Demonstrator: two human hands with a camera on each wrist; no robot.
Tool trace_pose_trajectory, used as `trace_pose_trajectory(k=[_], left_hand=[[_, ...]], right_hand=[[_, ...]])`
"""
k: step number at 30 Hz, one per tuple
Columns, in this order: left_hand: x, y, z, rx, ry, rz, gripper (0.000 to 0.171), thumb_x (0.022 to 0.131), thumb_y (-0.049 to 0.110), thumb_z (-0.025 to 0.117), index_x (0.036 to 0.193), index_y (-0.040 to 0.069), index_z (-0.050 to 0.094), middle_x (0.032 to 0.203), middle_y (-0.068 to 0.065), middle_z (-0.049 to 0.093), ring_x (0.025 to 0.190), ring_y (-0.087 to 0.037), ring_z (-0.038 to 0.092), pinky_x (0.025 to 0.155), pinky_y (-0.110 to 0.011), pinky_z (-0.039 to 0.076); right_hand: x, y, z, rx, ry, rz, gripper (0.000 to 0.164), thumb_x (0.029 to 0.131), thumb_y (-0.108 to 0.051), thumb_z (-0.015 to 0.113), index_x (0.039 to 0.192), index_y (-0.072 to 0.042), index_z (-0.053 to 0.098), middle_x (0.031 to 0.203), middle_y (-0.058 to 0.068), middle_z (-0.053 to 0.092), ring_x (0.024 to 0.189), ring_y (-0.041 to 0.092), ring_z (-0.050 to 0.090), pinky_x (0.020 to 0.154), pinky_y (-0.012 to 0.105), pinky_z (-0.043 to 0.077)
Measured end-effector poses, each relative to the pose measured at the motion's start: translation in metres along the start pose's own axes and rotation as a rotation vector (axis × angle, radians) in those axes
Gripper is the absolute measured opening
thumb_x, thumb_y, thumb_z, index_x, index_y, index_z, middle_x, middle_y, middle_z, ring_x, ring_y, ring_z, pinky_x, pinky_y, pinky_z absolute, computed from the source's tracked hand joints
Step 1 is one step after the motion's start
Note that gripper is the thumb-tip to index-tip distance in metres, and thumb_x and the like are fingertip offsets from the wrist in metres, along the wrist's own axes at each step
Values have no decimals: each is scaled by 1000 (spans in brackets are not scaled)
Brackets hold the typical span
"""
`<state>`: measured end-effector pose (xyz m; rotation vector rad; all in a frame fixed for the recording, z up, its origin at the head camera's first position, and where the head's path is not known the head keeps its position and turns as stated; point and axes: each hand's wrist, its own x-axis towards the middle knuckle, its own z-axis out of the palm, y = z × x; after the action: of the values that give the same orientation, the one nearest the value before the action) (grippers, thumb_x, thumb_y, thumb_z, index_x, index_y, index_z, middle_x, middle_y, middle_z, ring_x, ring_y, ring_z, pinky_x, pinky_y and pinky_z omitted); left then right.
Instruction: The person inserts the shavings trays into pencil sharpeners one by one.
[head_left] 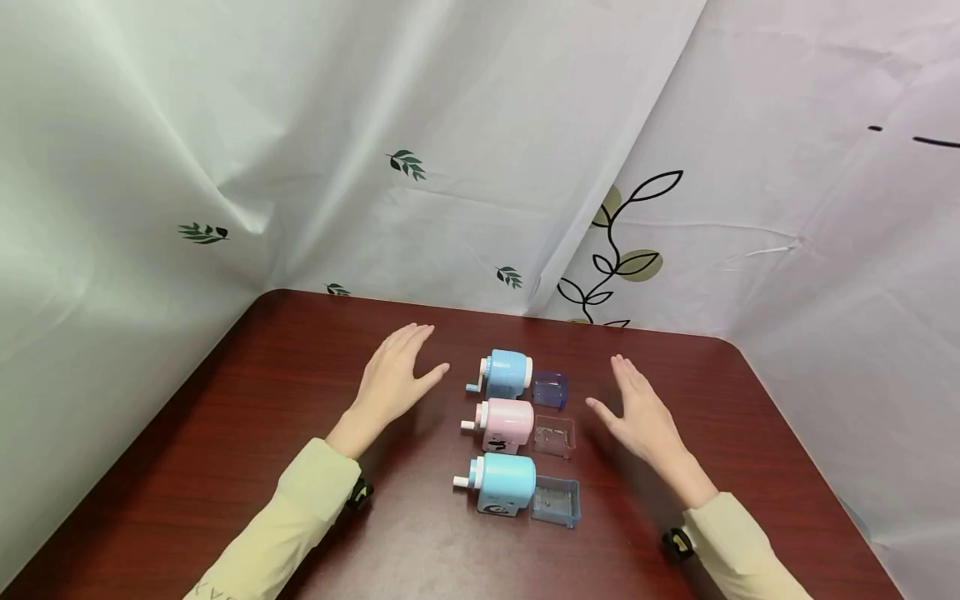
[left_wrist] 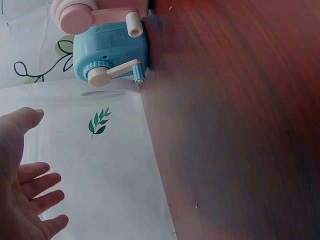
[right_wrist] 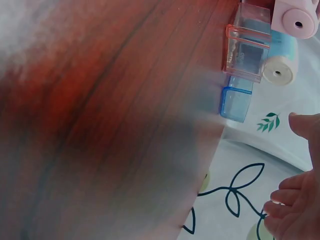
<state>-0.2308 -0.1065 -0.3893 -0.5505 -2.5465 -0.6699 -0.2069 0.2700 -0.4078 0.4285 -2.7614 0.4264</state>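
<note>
Three pencil sharpeners with hand cranks stand in a column on the table: a blue one (head_left: 508, 373) at the back, a pink one (head_left: 510, 421) in the middle, a light-blue one (head_left: 507, 479) in front. Beside each, on its right, sits a clear drawer: dark blue (head_left: 551, 389), pinkish (head_left: 554, 436) and grey-blue (head_left: 557, 501). My left hand (head_left: 392, 379) hovers left of the cranks, fingers extended, holding nothing. To the right of the drawers my right hand (head_left: 639, 412) is held with fingers extended and nothing in it.
The dark red-brown table (head_left: 420, 550) has a rounded back edge. White cloth (head_left: 315, 125) printed with leaves hangs behind it and along both sides. Black wrist devices (head_left: 678, 543) sit near both sleeves.
</note>
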Motion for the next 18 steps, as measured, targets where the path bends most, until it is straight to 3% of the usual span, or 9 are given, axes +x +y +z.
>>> trace_pose_trajectory(k=[7,18], left_hand=[[4,3,-1,-123,33,16,59,82,36,65,129,6,48,127,-13,51,120,-25,40,95,-46,38],[15,5,0,-170,26,42,58,77,34,70,126,8,52,120,-9,56,111,-22,47,93,-44,40]], right_hand=[[7,-2,0,15,112,-43,75,78,-42,66,134,1,39,133,25,44,120,38,39,95,54,34],[22,-14,-1,91,192,-83,68,70,-31,76,124,-1,48,117,21,56,109,35,49,87,52,41]])
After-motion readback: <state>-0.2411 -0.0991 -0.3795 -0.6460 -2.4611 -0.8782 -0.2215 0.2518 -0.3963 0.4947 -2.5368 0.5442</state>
